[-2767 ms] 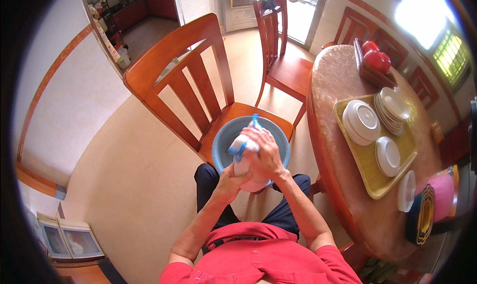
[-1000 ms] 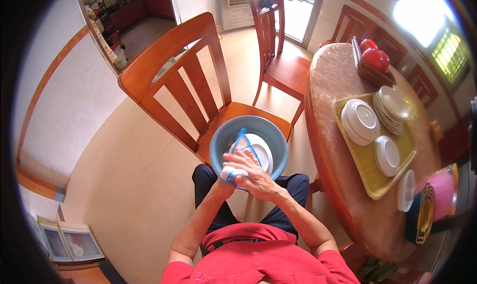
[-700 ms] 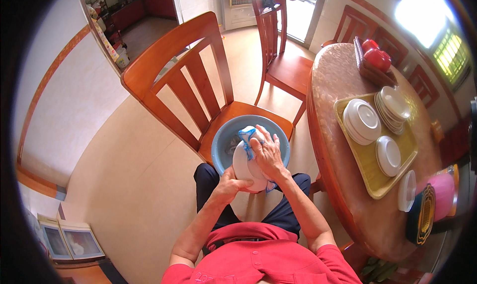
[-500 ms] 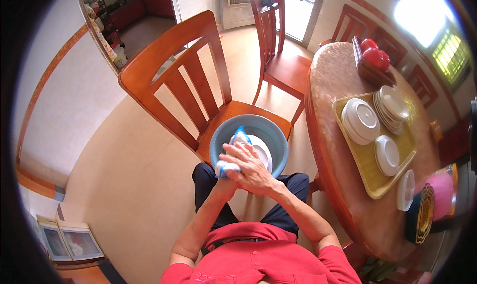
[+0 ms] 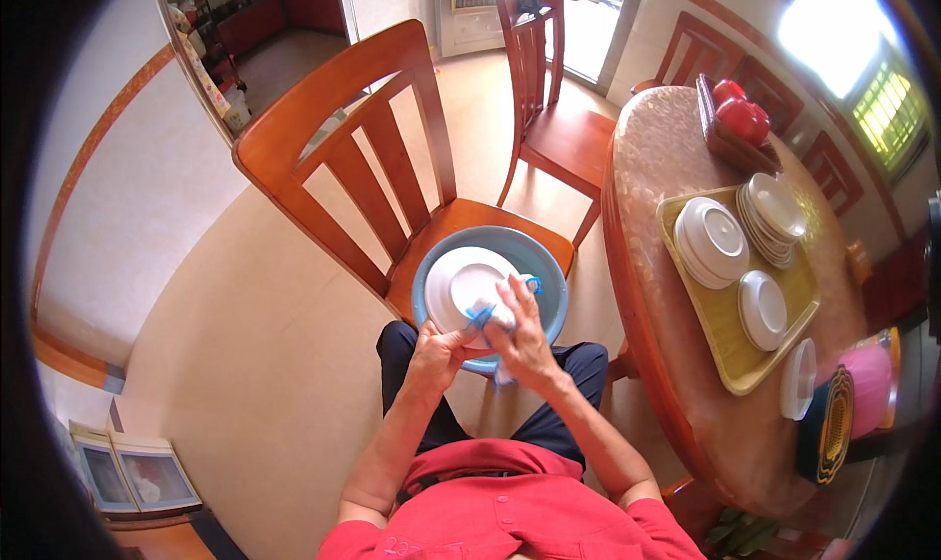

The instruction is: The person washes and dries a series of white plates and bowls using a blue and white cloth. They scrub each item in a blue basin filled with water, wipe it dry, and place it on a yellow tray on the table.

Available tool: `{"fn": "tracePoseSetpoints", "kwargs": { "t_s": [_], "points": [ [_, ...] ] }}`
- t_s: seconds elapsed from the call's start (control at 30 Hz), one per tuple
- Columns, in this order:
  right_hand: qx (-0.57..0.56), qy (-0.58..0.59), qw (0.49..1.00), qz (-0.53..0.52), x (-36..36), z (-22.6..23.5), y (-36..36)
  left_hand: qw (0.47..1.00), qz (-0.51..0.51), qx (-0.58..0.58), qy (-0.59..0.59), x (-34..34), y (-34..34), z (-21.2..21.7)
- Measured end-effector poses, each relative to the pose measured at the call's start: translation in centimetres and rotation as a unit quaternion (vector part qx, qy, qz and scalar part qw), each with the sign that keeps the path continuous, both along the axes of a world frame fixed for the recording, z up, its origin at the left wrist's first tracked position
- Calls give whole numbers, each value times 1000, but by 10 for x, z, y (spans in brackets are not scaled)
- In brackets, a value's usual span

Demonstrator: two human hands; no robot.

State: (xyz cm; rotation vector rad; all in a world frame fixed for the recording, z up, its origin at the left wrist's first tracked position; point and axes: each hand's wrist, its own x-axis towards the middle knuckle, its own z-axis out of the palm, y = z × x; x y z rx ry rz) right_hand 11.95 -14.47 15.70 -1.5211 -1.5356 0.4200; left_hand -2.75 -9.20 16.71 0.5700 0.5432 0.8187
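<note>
A white plate (image 5: 461,281) is held over a blue-grey basin (image 5: 544,276) that sits on a wooden chair seat (image 5: 441,227) in front of me. My left hand (image 5: 438,342) grips the plate's near edge. My right hand (image 5: 520,330) presses a white and blue cloth (image 5: 490,310) against the plate's face. The plate tilts with its face turned up toward me.
To the right stands a round stone-topped table (image 5: 667,168) carrying a yellow tray (image 5: 725,315) with stacks of white plates (image 5: 711,242), a dish of red fruit (image 5: 740,119), a lid and coloured bowls. A second wooden chair (image 5: 554,129) stands farther away.
The plate has turned face up and lies lower over the basin. My right hand with the cloth has shifted from the plate's top edge toward its lower right part.
</note>
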Motion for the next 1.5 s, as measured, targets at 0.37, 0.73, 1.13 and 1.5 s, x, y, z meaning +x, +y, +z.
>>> {"fn": "tracePoseSetpoints", "kwargs": {
  "t_s": [0.37,0.73,1.13,1.5],
  "points": [
    [-123,394,910,-28,29,3,35,969,-138,155,132,-20,11,33],
    [-103,398,896,-169,26,-46,29,988,-1,118,98,26,-28,0],
    [38,-120,975,184,-13,29,31,946,-72,241,203,-8,-11,-8],
    [17,-118,988,102,-25,24,20,955,-27,216,200,5,-19,-9]
  ]
}}
